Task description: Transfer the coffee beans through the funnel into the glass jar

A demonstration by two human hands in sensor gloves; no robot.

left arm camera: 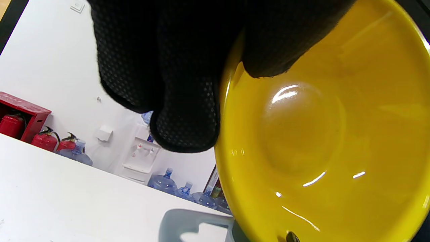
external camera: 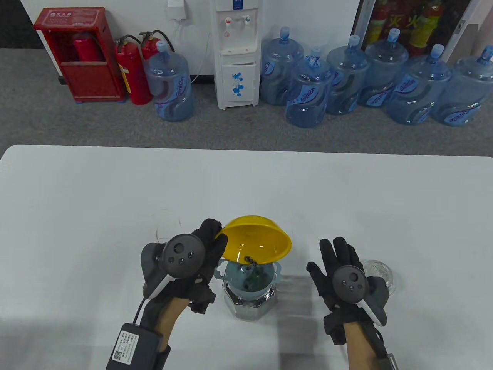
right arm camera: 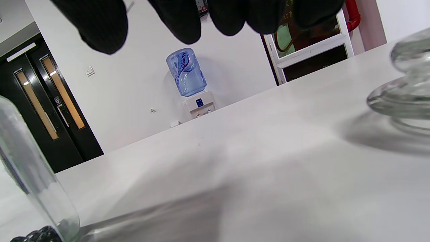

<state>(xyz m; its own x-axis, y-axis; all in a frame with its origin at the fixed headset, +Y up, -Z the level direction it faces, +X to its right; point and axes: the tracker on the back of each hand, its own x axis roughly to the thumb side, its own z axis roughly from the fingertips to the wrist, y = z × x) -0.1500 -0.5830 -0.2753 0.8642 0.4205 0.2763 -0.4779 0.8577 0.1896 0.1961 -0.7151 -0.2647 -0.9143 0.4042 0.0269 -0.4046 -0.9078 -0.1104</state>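
My left hand (external camera: pixel 185 266) grips the tilted yellow bowl (external camera: pixel 256 241), coffee beans (external camera: pixel 251 261) dropping into the funnel (external camera: pixel 248 279) on the glass jar (external camera: pixel 250 304) near the table's (external camera: pixel 77 200) front edge; my right hand (external camera: pixel 346 273) hovers open, holding nothing.

Obstacles cluster at the table's (external camera: pixel 77 192) near edge

Jar (external camera: pixel 249 298) with funnel (external camera: pixel 250 275), tilted bowl (external camera: pixel 256 239) above, and glass lid (external camera: pixel 379 271) right; far half lies open.

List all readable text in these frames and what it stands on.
"Ganten", roughly: water jugs on the floor.
The same brand, sideways: dispenser bottle.
Large yellow characters on the poster: too blurred.
Red cabinet plate: too small.
Label on the left wrist's pack: unreadable.
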